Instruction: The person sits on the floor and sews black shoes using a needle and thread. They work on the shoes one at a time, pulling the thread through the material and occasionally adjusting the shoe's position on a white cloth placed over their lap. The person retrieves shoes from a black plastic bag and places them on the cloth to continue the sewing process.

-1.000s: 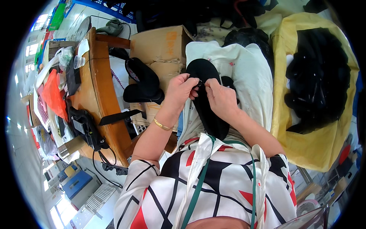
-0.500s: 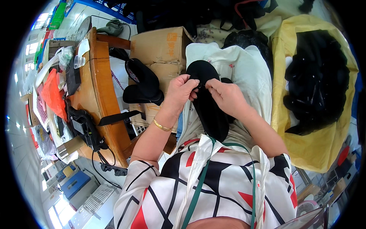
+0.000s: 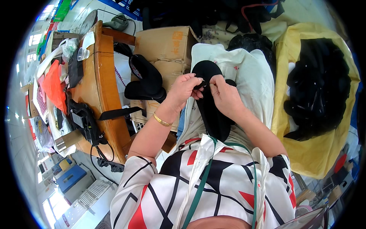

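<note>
A long black cloth shoe (image 3: pixel 215 118) lies across the pale cloth (image 3: pixel 251 76) on my lap, its rounded end away from me. Over its middle my left hand (image 3: pixel 186 88) is closed, thumb and forefinger pinching a small black piece at the shoe, perhaps a strap end. Close beside it, my right hand (image 3: pixel 227 96) is closed in a pinch as well; whatever sits between those fingertips is too small to make out. Part of another black item (image 3: pixel 231 82) shows behind the right hand.
Left of my lap, black shoes (image 3: pixel 146 78) rest by a cardboard box (image 3: pixel 164 42). A wooden table (image 3: pixel 105 82) carries a black bag-like item (image 3: pixel 84 122) and an orange-red bag (image 3: pixel 54 84). On the right, a yellow sack (image 3: pixel 309 156) holds many black pieces (image 3: pixel 320 87).
Both hands stay over the shoe. My fingertips have drawn slightly apart, and the small black piece at the left fingertips shows more. The whole view has shifted a little.
</note>
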Demonstrator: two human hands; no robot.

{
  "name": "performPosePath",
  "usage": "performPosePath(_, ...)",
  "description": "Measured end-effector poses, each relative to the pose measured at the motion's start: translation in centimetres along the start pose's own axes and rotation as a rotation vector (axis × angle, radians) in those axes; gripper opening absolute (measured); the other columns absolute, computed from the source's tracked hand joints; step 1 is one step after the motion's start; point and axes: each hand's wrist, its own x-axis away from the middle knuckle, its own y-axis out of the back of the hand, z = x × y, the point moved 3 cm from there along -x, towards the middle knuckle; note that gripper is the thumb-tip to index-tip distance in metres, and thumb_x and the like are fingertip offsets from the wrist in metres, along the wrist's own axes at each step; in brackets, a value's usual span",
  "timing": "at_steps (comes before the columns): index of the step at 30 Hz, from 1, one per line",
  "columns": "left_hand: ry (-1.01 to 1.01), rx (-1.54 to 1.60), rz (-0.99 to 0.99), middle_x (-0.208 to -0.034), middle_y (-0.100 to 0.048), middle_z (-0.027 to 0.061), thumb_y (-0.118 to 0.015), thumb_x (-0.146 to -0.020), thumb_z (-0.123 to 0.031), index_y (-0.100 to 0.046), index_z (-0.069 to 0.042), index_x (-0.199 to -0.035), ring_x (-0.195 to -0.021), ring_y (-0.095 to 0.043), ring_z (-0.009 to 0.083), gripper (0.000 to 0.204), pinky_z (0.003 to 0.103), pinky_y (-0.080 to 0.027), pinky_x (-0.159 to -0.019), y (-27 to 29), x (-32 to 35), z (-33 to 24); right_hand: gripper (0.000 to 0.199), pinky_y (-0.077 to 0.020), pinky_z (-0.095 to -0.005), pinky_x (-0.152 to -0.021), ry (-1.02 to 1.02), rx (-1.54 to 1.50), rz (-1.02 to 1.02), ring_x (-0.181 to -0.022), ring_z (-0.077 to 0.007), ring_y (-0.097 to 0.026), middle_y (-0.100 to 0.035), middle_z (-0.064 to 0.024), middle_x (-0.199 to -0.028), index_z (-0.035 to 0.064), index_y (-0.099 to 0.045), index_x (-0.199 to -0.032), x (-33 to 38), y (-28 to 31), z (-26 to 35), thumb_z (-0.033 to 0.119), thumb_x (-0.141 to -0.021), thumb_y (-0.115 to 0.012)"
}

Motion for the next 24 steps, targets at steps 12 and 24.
performPosePath(12, -0.181, -0.131, -0.06, -0.072, -0.068, 0.0045, -0.068, -0.091, -0.015, -0.067, -0.005, -0.083, -0.053, -0.059, 0.0082, 0.013, 0.019, -0.046, -0.05, -0.7, 0.3, 0.8, 0.003, -0.0493, -0.0401, -0.064, 0.115, -0.076, -0.116, -0.076, -0.0329, -0.062, -0.063, -0.0106, -0.084, 0.009, -0.06, -0.09, -1.5, 1.9, 1.3, 0.011, -0.091, -0.063)
performPosePath(24, -0.265, -0.322, -0.13, -0.068, -0.064, 0.002, -0.071, -0.09, -0.018, -0.061, -0.006, -0.075, -0.052, -0.055, 0.0055, 0.021, 0.019, -0.043, -0.048, -1.7, 0.3, 0.0, 0.016, -0.0447, -0.0196, -0.053, -0.403, -0.672, -0.043, -0.061, -0.0067, -0.058, -0.067, -0.0031, -0.089, 0.006, -0.058, -0.102, -2.5, 5.8, -1.0, 0.022, -0.102, -0.054)
